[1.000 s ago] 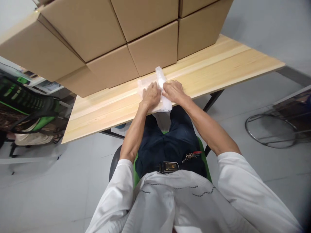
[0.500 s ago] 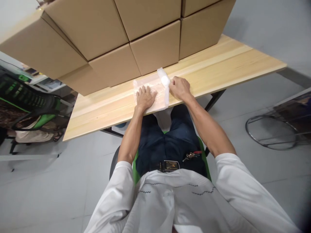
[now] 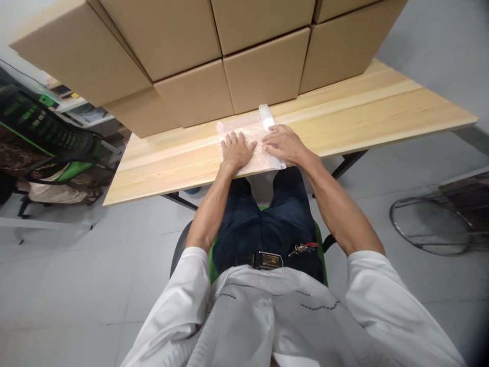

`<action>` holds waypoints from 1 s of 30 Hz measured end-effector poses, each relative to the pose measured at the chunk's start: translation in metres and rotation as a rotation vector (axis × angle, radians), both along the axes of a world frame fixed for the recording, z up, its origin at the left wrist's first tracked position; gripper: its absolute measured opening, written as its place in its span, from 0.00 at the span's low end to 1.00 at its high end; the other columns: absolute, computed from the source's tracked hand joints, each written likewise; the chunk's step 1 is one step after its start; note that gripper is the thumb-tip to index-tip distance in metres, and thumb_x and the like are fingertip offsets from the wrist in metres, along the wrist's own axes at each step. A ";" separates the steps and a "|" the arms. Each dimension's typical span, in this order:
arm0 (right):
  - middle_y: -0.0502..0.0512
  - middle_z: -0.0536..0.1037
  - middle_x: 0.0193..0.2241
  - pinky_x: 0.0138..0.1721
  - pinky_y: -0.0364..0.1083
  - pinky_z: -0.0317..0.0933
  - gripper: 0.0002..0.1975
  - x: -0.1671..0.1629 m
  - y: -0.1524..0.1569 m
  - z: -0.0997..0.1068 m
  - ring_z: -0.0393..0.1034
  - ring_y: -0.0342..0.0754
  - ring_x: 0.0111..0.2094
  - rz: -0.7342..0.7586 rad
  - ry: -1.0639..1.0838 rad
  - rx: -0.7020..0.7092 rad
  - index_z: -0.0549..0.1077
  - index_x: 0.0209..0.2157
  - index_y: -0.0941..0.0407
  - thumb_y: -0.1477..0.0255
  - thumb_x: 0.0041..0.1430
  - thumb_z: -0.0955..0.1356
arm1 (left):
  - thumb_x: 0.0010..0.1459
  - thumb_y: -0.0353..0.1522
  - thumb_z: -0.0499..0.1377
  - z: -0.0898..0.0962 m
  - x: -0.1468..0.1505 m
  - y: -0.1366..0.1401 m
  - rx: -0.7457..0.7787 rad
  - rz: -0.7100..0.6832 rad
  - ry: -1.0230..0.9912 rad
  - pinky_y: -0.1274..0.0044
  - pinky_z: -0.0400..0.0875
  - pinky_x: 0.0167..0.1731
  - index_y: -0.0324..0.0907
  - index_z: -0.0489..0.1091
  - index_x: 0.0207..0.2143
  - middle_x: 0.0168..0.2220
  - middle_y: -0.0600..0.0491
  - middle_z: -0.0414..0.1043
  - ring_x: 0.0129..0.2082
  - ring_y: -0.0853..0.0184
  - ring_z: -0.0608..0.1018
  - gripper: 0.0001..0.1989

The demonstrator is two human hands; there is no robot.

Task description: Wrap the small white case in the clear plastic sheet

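Observation:
A thin, translucent plastic bag (image 3: 263, 162) lies flat near the front edge of the wooden table (image 3: 171, 168). Its right side carries a whiter strip (image 3: 266, 115) that looks like a folded flap. My left hand (image 3: 237, 151) rests palm down on the bag with its fingers spread. On the right part of the bag lies my right hand (image 3: 284, 143), fingers stretched out over the white strip and partly covering it. Whether anything is inside the bag I cannot make out.
Stacked cardboard boxes (image 3: 263, 71) stand along the table's back, just behind the bag. A green and black chair (image 3: 42, 137) with a seated person is at the left. A round metal stool frame (image 3: 431, 224) stands on the floor at the right.
My right hand has gone from a closed grip on the raised flap to lying flat on it, and the flap is now down. My left hand stays on the bag. The view has shifted slightly.

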State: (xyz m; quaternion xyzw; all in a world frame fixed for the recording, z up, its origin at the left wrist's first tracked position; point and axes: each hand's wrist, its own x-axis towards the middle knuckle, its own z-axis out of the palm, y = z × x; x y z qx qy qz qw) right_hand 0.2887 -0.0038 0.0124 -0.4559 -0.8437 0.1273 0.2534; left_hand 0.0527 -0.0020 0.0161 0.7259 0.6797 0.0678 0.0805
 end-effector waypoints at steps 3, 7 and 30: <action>0.66 0.96 0.60 0.81 0.74 0.65 0.18 0.002 0.006 -0.010 0.78 0.75 0.78 -0.020 -0.027 0.046 0.97 0.52 0.52 0.70 0.76 0.71 | 0.88 0.58 0.51 0.003 0.001 -0.004 -0.015 0.008 0.012 0.35 0.47 0.95 0.42 0.60 0.95 0.98 0.35 0.53 0.99 0.34 0.54 0.47; 0.73 0.94 0.58 0.82 0.74 0.65 0.18 0.008 0.009 -0.017 0.79 0.76 0.76 -0.077 -0.084 0.101 0.94 0.50 0.57 0.68 0.77 0.69 | 0.89 0.58 0.50 0.010 -0.003 -0.009 -0.062 0.008 0.058 0.37 0.47 0.96 0.40 0.57 0.96 0.98 0.34 0.48 1.00 0.36 0.52 0.48; 0.83 0.91 0.58 0.63 0.64 0.72 0.35 0.012 0.008 -0.012 0.81 0.74 0.67 -0.558 -0.047 -0.089 0.90 0.54 0.60 0.54 0.97 0.57 | 0.88 0.49 0.51 -0.006 -0.102 0.001 -0.021 -0.005 -0.035 0.43 0.44 0.97 0.51 0.64 0.94 0.98 0.42 0.54 0.99 0.47 0.55 0.39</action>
